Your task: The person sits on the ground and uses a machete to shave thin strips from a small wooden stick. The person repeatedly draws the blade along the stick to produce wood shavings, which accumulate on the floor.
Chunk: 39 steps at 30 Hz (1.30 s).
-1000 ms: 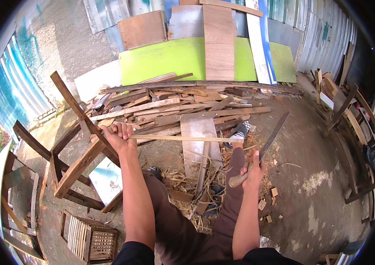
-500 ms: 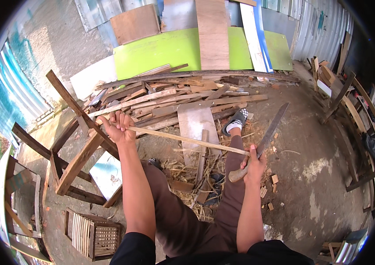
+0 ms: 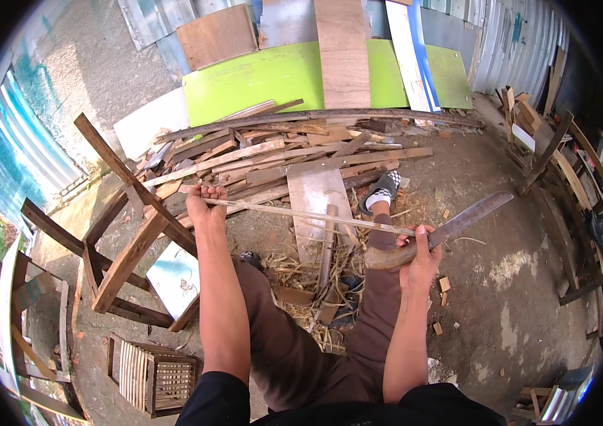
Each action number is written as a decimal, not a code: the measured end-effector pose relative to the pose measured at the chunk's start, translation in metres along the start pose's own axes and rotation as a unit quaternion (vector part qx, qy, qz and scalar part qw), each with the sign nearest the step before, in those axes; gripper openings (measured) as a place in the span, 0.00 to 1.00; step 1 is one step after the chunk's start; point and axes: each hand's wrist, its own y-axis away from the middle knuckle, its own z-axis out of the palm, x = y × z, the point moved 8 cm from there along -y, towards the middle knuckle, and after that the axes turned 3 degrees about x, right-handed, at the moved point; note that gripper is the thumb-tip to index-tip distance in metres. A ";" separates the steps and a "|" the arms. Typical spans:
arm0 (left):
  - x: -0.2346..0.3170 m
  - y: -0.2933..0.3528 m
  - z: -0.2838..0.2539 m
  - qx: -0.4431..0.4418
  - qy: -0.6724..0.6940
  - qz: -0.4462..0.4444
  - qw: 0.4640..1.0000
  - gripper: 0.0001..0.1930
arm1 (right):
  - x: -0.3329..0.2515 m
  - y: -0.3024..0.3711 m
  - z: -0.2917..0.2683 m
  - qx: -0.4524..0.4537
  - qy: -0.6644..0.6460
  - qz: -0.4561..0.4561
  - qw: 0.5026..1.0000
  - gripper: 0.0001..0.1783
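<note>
A long, thin, pale strip of wood or bamboo (image 3: 308,214) stretches between my two hands, above my legs. My left hand (image 3: 205,206) is closed around its left end. In my right hand (image 3: 418,257) is a machete (image 3: 473,214), gripped by its wooden handle (image 3: 388,257), the broad blade pointing to the far right. The right end of the strip meets the fingers of that same hand, apparently pinched there beside the handle. Below, between my feet, lie curled shavings (image 3: 294,273) and a narrow upright wood piece (image 3: 327,248).
A heap of scrap planks (image 3: 244,160) lies ahead, before a green panel (image 3: 259,82). Left stands a dark wooden frame (image 3: 127,263), with a slatted crate (image 3: 152,373) nearer me. More wooden frames (image 3: 553,170) stand at right. Small offcuts (image 3: 445,284) dot the concrete floor.
My left hand has shifted slightly right and closed more around the strip. The machete has swung clockwise, its blade now lying flatter and farther right.
</note>
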 end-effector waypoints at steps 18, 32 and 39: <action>-0.225 0.213 0.047 -0.597 -0.670 0.069 0.435 0.22 | 0.008 0.002 0.010 -0.027 0.102 -0.016 0.994 0.09; -0.159 0.155 0.045 -0.464 -0.766 0.152 0.417 0.13 | 0.015 0.000 0.009 -0.036 0.128 0.000 0.991 0.18; -0.117 0.143 -0.018 -0.408 -0.793 -0.012 0.452 0.09 | 0.028 -0.004 0.014 -0.043 0.107 0.005 0.993 0.16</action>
